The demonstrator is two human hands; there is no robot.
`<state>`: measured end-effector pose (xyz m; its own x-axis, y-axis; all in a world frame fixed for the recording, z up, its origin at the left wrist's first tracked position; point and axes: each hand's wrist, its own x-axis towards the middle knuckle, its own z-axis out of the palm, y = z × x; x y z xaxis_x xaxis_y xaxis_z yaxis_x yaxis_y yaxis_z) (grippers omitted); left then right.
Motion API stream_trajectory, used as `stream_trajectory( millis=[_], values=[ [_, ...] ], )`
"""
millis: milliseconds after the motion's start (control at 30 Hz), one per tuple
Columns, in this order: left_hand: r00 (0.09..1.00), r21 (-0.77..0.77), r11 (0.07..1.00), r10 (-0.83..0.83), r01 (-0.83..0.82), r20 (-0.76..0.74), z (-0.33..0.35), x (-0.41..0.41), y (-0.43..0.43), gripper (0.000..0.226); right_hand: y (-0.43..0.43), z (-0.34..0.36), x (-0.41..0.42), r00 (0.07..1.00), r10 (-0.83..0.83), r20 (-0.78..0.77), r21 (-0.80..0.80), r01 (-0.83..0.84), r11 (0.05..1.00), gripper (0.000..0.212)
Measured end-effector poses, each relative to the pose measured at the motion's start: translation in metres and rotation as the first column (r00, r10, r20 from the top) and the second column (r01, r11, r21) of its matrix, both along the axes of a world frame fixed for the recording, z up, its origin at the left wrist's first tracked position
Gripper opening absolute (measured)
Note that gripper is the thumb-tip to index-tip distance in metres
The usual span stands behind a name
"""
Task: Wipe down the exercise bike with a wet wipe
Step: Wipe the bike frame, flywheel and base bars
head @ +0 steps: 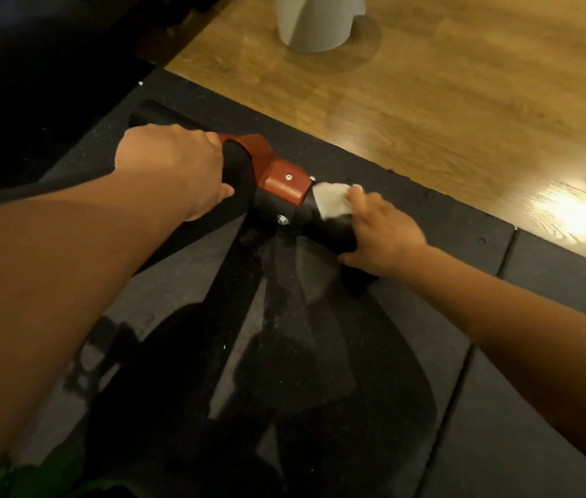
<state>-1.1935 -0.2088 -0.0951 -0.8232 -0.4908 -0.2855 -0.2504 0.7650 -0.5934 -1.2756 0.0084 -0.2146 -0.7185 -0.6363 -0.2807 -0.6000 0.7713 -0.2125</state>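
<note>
Spreading below: glossy wood-grain floor (464,102), then speckled black rubber mat (500,407). My left hand (173,167) curls round the exercise bike (237,167)'s padded black bar beside its angular red clamp (284,183); my right hand (385,231) wraps the bar opposite, fingers (360,199) pressing a crumpled white wet wipe (331,199) onto it.

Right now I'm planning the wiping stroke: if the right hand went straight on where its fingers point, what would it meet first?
Probably the red clamp, just beyond the wet wipe under the right hand.

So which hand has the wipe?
The right hand, holding the white wipe against the handlebar beside the red clamp. The left hand only grips the handlebar.
</note>
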Motion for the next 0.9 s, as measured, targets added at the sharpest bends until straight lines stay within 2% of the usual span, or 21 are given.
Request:
stream_trajectory(
  millis=[67,167,233,267,300,333,367,433,467,533,600,700,767,833,900],
  values=[
    [1.000,-0.007,1.000,-0.002,0.002,-0.001,0.000,-0.001,0.000,0.065,-0.010,-0.008,0.008,0.990,0.052,-0.133,0.057,-0.044,0.997,0.104],
    [1.000,-0.009,1.000,-0.012,0.012,-0.003,0.001,0.000,0.000,0.063,0.031,-0.023,0.034,0.893,0.264,-0.364,0.185,-0.208,0.960,0.081],
    [1.000,-0.006,1.000,-0.020,0.020,-0.009,0.001,0.001,0.000,0.063,0.069,-0.023,0.045,0.831,0.391,-0.394,0.064,-0.400,0.914,0.053],
    [1.000,-0.008,1.000,-0.023,0.023,-0.010,0.000,0.001,0.000,0.063,0.079,-0.020,0.043,0.830,0.403,-0.387,-0.050,-0.455,0.889,0.044],
    [1.000,-0.008,1.000,-0.020,0.020,-0.010,0.000,0.000,-0.001,0.063,0.081,-0.016,0.038,0.857,0.358,-0.370,-0.152,-0.436,0.887,0.039],
    [1.000,-0.004,1.000,-0.013,0.013,-0.011,0.001,0.000,0.000,0.063,0.075,-0.010,0.031,0.910,0.261,-0.323,-0.221,-0.340,0.914,0.036],
    [1.000,0.001,1.000,-0.005,0.005,-0.013,0.002,0.000,0.001,0.062,0.064,-0.004,0.023,0.961,0.138,-0.238,-0.234,-0.194,0.953,0.041],
    [1.000,-0.006,1.000,-0.006,0.006,-0.015,0.003,0.001,0.002,0.061,0.032,0.005,0.010,0.998,-0.047,-0.038,-0.075,0.044,0.996,0.070],
    [1.000,-0.012,1.000,-0.009,0.009,-0.014,0.002,0.001,0.002,0.061,0.017,0.008,0.002,0.997,-0.076,0.014,0.042,0.075,0.996,0.078],
    [1.000,-0.019,1.000,-0.019,0.019,-0.010,0.001,0.002,0.000,0.060,-0.010,0.009,-0.015,0.993,-0.077,0.090,0.183,0.059,0.981,0.076],
    [1.000,-0.025,1.000,-0.017,0.017,-0.009,0.000,0.001,0.001,0.060,-0.026,0.011,-0.032,0.962,-0.109,0.252,0.200,0.059,0.978,0.073],
    [1.000,-0.018,1.000,0.009,-0.009,-0.025,0.001,0.001,0.002,0.060,-0.035,0.006,-0.052,0.807,-0.138,0.574,0.052,0.132,0.990,0.074],
    [1.000,-0.009,1.000,0.007,-0.007,-0.027,0.000,0.002,0.000,0.060,-0.021,0.007,-0.054,0.765,-0.137,0.630,0.013,0.166,0.986,0.074],
    [0.999,-0.016,1.000,-0.020,0.019,-0.028,-0.001,0.001,0.001,0.061,0.008,0.010,-0.047,0.797,-0.140,0.588,0.023,0.157,0.987,0.067],
    [1.000,-0.029,1.000,-0.014,0.013,-0.018,-0.002,0.000,-0.001,0.062,0.032,0.012,-0.029,0.855,-0.193,0.482,0.075,0.179,0.981,0.067]
  ],
)
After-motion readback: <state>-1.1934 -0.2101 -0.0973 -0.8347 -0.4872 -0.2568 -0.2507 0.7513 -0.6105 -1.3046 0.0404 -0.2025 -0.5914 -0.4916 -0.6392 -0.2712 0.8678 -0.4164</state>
